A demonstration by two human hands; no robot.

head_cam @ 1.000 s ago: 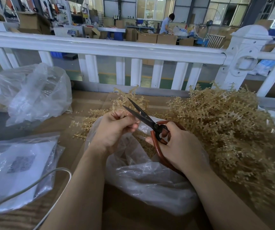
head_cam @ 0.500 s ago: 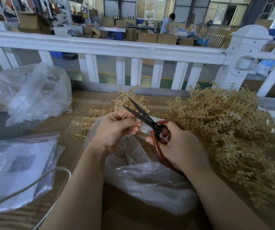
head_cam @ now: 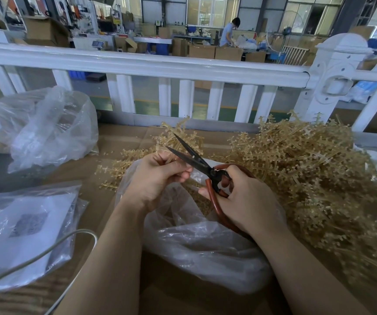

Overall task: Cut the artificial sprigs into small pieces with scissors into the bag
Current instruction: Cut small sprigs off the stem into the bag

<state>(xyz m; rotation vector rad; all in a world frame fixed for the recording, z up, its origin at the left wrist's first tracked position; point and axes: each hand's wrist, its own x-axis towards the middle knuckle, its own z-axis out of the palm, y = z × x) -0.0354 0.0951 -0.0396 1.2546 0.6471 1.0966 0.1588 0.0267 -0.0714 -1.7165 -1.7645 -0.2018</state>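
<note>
My right hand (head_cam: 244, 196) grips the red-handled scissors (head_cam: 202, 165), blades spread. My left hand (head_cam: 158, 176) pinches a tan sprig (head_cam: 178, 135) over the clear bag (head_cam: 205, 246). Some cut pieces (head_cam: 202, 201) lie inside; I judge most remains, as the big sprig pile (head_cam: 314, 178) waits beside.

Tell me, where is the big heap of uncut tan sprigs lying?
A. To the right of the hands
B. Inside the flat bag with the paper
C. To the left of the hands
A: the heap of sprigs spreads to the right of the right hand that grips the scissors.
</note>
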